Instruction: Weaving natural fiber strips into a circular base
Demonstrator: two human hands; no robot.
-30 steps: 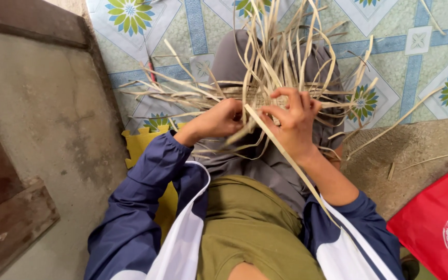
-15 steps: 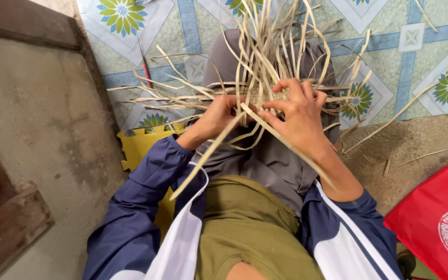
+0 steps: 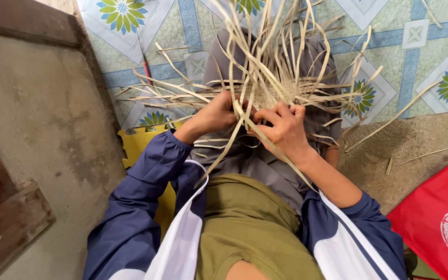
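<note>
Head view. At centre lies a partly woven mat of pale flat straw strips (image 3: pixel 281 88), resting on the person's lap over grey trousers (image 3: pixel 257 158); its loose ends fan outward and upward from the woven middle, many of them crossing in front of the floor beyond. The left hand (image 3: pixel 216 114) sits at the near left edge of the weave, fingers curled around several strips and clenched on them. The right hand (image 3: pixel 283 129) sits just beside it at the near right edge, touching the weave, its fingertips (image 3: pixel 265 115) pinching a strip; one long strip (image 3: pixel 224 155) runs from between the two hands down towards the body, crossing the trousers and the olive shirt (image 3: pixel 245 228). Both forearms wear navy sleeves with white panels (image 3: pixel 146 207). Beyond the weave, the floor is tiled in a blue and green flower pattern (image 3: pixel 390 31), much of it screened by the raised strip ends. Left of the weave stands a grey concrete surface (image 3: pixel 37 114) with a dark wooden edge; a yellow foam mat (image 3: pixel 136 148) shows between it and the left sleeve. Right of the weave a brownish woven floor mat (image 3: pixel 405 150) carries a few stray strips, and a red fabric bag (image 3: pixel 436 218) lies at its near corner.
</note>
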